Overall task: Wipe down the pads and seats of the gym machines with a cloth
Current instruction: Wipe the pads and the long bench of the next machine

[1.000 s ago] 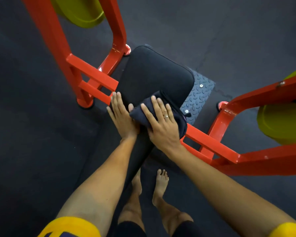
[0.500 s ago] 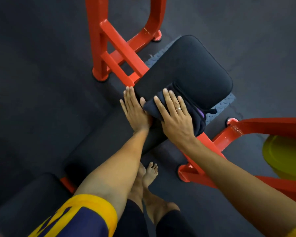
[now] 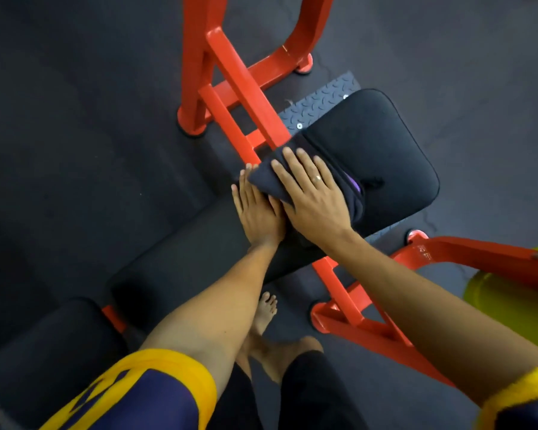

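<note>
A black padded seat sits on an orange machine frame, joined to a long black bench pad running toward me. A dark cloth with a purple edge lies at the junction of seat and bench pad. My right hand lies flat on the cloth with fingers straight, pressing it down. My left hand rests flat on the bench pad just left of it, fingertips tucked under the cloth's corner.
Orange frame bars cross under the pad at right, with a yellow weight plate beyond. A grey tread plate lies under the seat. My bare feet stand on the dark rubber floor. Another black pad is at lower left.
The view has swung so the seat now sits to the right. My right hand slid the cloth leftward over the seat's near edge, covering my left fingertips.
</note>
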